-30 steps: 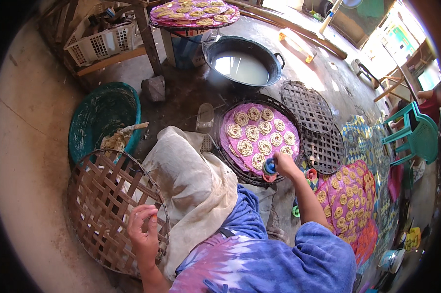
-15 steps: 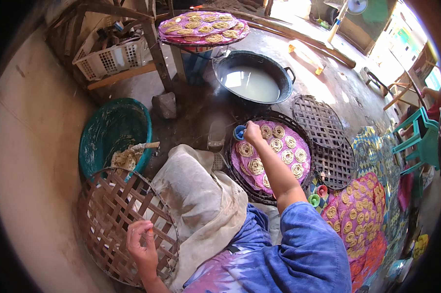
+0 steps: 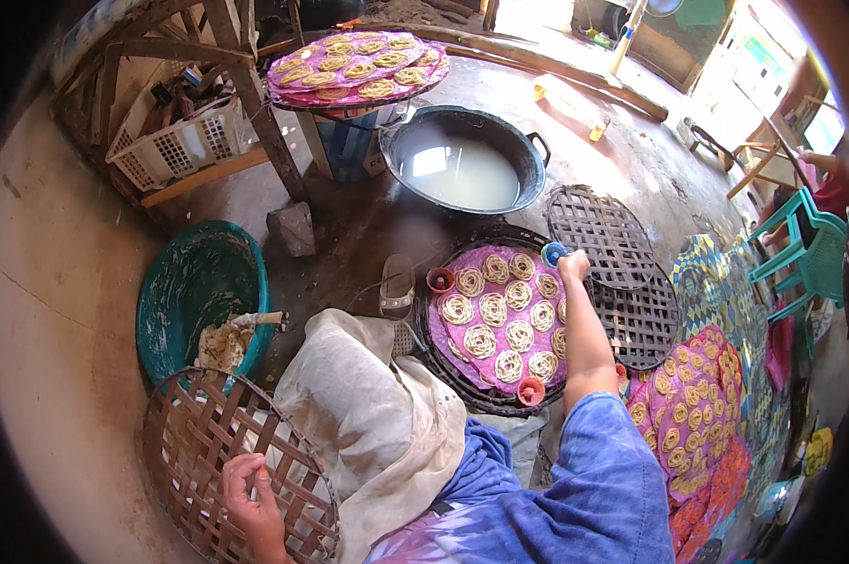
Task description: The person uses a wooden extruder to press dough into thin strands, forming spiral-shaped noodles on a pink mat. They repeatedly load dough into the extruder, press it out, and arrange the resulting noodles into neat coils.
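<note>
My right hand (image 3: 575, 266) grips a small blue plastic cup (image 3: 553, 253) at the far right rim of a round dark woven tray (image 3: 428, 344). A pink sheet on the tray carries several pale coiled dough rounds (image 3: 493, 309). One red cup (image 3: 440, 279) sits at the sheet's left edge, and an orange-red cup (image 3: 530, 391) at its near edge. My left hand (image 3: 252, 498) is raised over a brown woven tray (image 3: 208, 428) beside my leg, fingers curled in a pinch. A small orange spot shows at its fingertips; I cannot tell what it is.
A green basin (image 3: 172, 291) with dough stands at left. Beyond the tray is a black tub (image 3: 481, 202) of cloudy water. Two woven trays (image 3: 601, 235) overlap at right, near pink sheets (image 3: 697, 404) of coils on a patterned mat. Another person's arm (image 3: 824, 162) shows by a green chair (image 3: 805, 244).
My right hand has carried the blue cup from the tray's far left side to its far right. Two red cups now show on the tray. The view has shifted slightly; my left hand stays curled.
</note>
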The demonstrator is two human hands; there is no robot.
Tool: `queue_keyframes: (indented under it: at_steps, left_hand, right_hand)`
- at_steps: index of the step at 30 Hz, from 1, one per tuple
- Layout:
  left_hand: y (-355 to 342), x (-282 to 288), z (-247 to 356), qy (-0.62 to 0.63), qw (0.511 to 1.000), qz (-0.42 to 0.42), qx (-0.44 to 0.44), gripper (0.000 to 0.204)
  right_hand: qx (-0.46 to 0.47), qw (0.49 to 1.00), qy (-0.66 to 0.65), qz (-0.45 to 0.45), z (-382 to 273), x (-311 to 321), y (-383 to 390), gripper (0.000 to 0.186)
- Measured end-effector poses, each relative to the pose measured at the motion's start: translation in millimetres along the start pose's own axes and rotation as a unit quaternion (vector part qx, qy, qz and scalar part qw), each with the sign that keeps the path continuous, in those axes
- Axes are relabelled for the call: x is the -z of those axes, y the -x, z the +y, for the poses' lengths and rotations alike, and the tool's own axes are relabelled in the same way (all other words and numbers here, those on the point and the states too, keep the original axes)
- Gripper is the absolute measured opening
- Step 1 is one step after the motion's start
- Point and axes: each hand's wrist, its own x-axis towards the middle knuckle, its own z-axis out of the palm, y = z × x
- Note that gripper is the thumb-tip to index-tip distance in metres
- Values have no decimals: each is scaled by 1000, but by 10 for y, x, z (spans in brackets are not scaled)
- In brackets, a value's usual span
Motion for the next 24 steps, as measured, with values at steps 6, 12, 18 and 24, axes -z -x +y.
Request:
queue_keyframes:
  at_steps: [6, 12, 18, 24]
  left_hand:
    - [-167, -166, 77, -36, 998, -41, -32, 9]
    - [-236, -187, -91, -26, 999, -35, -23, 10]
    - [-401, -349, -231, 39, 995, -82, -50, 11]
    - [-618, -469, 18, 8, 988, -104, -118, 11]
  right_hand:
    - [11, 995, -85, 45, 114, -75, 98, 21]
    - [61, 993, -102, -11, 1100, 1033, 436, 16]
    - [-28, 984, 61, -163, 2330, 1553, 1294, 7]
    - [-130, 932, -320, -113, 2314, 997, 433, 28]
